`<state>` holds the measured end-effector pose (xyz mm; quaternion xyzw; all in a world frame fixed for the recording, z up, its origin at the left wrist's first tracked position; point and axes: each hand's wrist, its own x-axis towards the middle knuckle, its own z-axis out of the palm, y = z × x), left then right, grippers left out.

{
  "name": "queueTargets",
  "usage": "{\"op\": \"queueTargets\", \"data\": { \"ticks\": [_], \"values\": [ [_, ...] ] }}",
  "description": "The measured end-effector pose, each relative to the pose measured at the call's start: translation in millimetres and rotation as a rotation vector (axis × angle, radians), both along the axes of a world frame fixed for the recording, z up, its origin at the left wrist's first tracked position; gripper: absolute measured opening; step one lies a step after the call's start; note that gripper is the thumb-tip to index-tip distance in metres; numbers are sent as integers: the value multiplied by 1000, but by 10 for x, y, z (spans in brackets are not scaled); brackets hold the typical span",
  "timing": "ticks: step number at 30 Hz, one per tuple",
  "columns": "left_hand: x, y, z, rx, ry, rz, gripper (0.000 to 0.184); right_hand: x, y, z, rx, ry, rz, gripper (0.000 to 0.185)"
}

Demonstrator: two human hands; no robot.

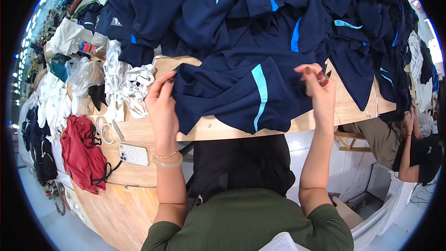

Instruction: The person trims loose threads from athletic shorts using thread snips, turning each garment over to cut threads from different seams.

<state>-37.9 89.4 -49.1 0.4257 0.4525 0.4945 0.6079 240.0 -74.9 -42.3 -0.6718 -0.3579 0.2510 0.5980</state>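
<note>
A navy garment piece (223, 88) with a light-blue curved stripe (260, 93) lies in front of me, its lower edge hanging over the table edge. My left hand (162, 104) is at its left end, thumb and fingertips pinched together on the fabric's edge. At the right end, my right hand (320, 95) is raised with its fingers curled closed. A small dark pointed tool (328, 76), which looks like thread snips, pokes out from these fingers; most of it is hidden.
A large heap of navy garments (195, 14) covers the table's far side. To the left are white straps (134, 88), tape rolls (107, 132), a phone (134, 154) and a red bag (83, 153). At right, another person's arm (409, 153) reaches near the table.
</note>
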Motion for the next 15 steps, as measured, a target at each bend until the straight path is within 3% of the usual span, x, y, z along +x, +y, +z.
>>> {"op": "queueTargets", "data": {
  "ticks": [4, 5, 6, 8, 10, 12, 15],
  "values": [
    [474, -364, 343, 90, -137, -405, 32, -674, 345, 493, 137, 405, 338, 24],
    [583, -496, 412, 37, -335, -584, 44, -748, 412, 516, 137, 397, 302, 30],
    [627, -548, 410, 32, -400, -713, 55, -714, 463, 452, 125, 233, 204, 23],
    [680, -529, 348, 8, -580, -874, 61, -582, 492, 289, 123, 194, 39, 15],
    [588, -484, 329, 47, -531, -877, 60, -436, 372, 219, 30, 198, 11, 9],
    [373, -295, 209, 211, -267, -748, 45, -270, 243, 117, -13, 254, -72, 8],
    [-33, -18, -111, 417, 300, -260, 27, 89, 70, -136, 43, 416, -140, 7]
  ]
}}
